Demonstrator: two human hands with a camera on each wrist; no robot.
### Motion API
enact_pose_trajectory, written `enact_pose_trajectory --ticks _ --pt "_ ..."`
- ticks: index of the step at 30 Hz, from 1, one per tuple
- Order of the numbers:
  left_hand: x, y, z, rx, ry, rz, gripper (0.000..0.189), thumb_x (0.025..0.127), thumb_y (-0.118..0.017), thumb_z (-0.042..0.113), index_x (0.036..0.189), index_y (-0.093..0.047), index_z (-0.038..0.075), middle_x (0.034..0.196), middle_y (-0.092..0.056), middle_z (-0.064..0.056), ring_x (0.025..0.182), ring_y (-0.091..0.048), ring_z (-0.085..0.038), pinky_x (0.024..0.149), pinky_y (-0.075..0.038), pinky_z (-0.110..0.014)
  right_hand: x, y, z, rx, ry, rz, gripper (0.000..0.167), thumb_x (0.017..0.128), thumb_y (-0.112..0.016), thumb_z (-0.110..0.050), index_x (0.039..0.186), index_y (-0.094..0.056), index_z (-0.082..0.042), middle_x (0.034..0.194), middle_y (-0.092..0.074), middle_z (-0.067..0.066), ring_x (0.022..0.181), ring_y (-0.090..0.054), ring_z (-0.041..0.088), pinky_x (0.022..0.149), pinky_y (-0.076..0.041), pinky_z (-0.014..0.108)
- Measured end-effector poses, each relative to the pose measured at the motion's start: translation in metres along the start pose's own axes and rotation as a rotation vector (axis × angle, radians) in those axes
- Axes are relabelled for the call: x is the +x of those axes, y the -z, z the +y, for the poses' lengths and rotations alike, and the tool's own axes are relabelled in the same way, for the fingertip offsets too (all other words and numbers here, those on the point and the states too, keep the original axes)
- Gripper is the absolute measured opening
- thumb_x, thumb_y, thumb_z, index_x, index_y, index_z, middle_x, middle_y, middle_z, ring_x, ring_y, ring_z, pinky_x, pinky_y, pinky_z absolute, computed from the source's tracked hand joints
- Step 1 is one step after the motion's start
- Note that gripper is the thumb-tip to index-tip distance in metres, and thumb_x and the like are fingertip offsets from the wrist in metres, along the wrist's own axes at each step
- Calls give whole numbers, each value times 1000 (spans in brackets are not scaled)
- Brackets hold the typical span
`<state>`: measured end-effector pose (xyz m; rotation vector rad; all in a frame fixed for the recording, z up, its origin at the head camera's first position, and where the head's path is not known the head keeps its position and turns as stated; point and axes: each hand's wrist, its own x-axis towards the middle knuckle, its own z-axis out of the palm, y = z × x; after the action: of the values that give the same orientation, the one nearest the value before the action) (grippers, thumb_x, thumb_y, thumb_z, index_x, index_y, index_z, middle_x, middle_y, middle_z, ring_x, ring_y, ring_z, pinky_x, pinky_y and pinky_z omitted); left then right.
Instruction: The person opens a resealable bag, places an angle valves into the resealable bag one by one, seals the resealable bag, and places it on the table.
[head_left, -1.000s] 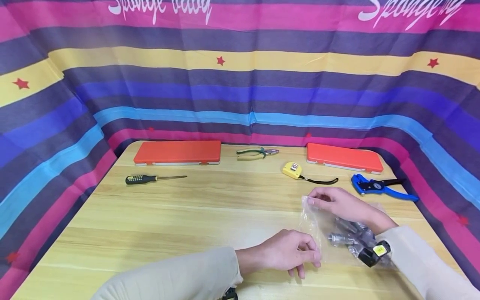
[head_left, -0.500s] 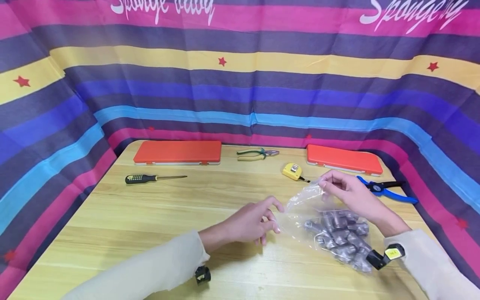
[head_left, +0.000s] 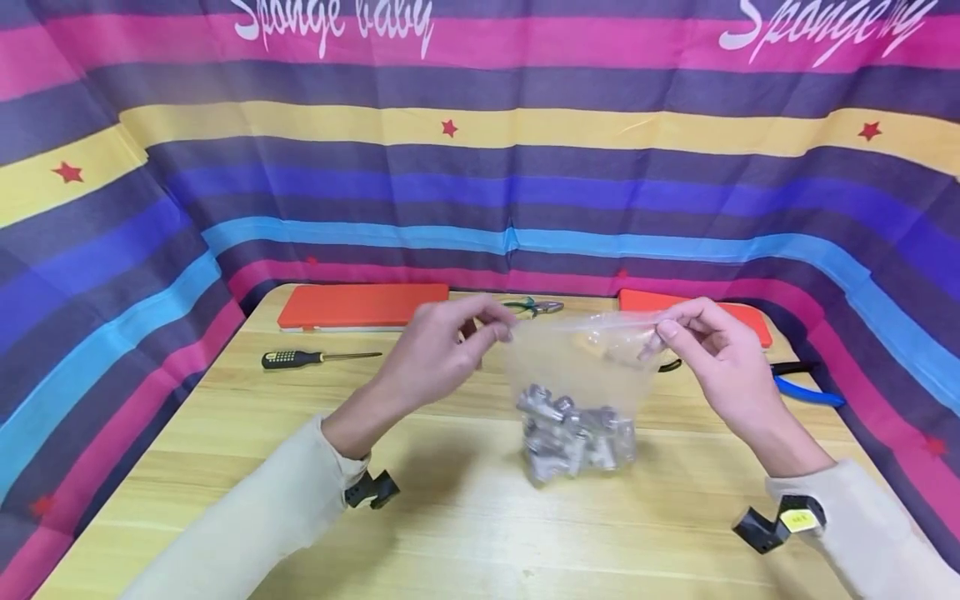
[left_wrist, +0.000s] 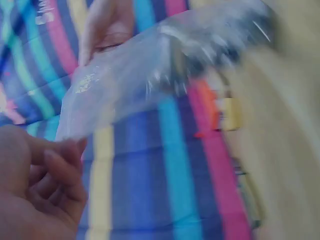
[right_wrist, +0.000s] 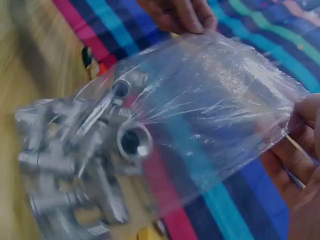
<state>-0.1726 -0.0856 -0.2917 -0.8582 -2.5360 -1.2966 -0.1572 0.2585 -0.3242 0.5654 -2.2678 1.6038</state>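
A clear plastic bag (head_left: 577,358) hangs upright above the table, its top edge stretched between both hands. Metal threaded pipe fittings (head_left: 573,437), some of them tee-shaped, are gathered at the bottom of the bag; in the right wrist view the fittings (right_wrist: 75,160) show their open threaded ends. My left hand (head_left: 453,342) pinches the bag's upper left corner between thumb and fingers. At the upper right corner, my right hand (head_left: 716,350) pinches the bag the same way. Motion blurs the bag in the left wrist view.
On the wooden table (head_left: 465,542), a screwdriver (head_left: 300,358) lies at left. Behind are two red cases, the left case (head_left: 352,305) and the right case (head_left: 750,321), with pliers (head_left: 536,307) between. A blue-handled tool (head_left: 806,387) is partly hidden at right. A striped cloth (head_left: 510,192) surrounds the table.
The bag of fittings has been lifted off the table's right side and moved toward the middle. My left hand has risen and now pinches its left corner; the right hand has risen too.
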Motion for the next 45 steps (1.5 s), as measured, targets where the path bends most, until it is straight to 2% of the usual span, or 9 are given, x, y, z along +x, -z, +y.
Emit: enact_pose_trajectory --ticks 3,6,15,23,28,33,36,42,45 --pt "3 11 8 5 -88 118 13 105 -72 9 114 -80 14 94 -78 3 68 -61 -13 52 -45 -28 -2 -5 -8 98 34 11 7 109 -61 0 115 -65 2 93 -77 4 92 -76 14 86 -56 20" --pt "1 19 10 9 -101 173 13 103 -75 10 113 -80 16 90 -77 4 67 -59 -13 52 -41 -29 -5 -11 -11 60 26 -2 8 110 -60 -1 116 -65 1 98 -79 1 98 -75 12 89 -55 18" --pt "-17 23 -5 -21 -33 149 15 103 -76 14 118 -78 18 93 -78 10 70 -60 -15 56 -46 -30 -7 -24 -18 48 -79 -5 16 110 -64 -9 119 -70 3 109 -82 0 107 -76 13 97 -57 17" --pt "-20 19 -23 -92 88 92 11 106 -74 25 116 -77 23 98 -78 6 68 -59 -19 56 -44 -29 -5 -30 -20 66 -123 0 17 109 -67 -12 119 -71 1 110 -83 0 106 -77 13 96 -58 18" --pt "-20 13 -26 -18 0 96 6 110 -68 19 111 -73 17 95 -78 3 67 -55 -16 56 -42 -27 -8 -31 -20 71 -104 13 15 109 -66 -10 117 -71 2 109 -83 0 106 -76 13 96 -58 18" --pt "-20 7 -24 65 -135 201 6 111 -64 12 110 -68 8 91 -76 0 67 -55 -12 58 -43 -26 -9 -36 -22 146 -53 45 10 108 -65 -5 110 -69 4 105 -79 3 104 -75 15 95 -58 19" --pt "-19 7 -24 21 -118 215 7 110 -65 13 111 -68 7 92 -76 -3 66 -56 -14 57 -44 -26 -9 -40 -23 151 -46 51 10 109 -65 -5 109 -68 4 105 -78 3 104 -74 15 95 -58 19" --pt "-16 4 -27 -17 -43 139 10 107 -72 19 115 -74 13 96 -77 -1 65 -55 -14 55 -43 -28 -10 -41 -15 196 9 35 7 108 -63 1 108 -69 4 108 -80 2 104 -76 13 98 -59 19" --pt "-16 4 -27 -30 -43 158 4 106 -73 16 109 -75 15 89 -76 -1 64 -53 -15 53 -39 -28 -10 -41 -12 249 32 21 11 108 -60 4 110 -70 6 111 -82 2 107 -76 14 100 -59 20"
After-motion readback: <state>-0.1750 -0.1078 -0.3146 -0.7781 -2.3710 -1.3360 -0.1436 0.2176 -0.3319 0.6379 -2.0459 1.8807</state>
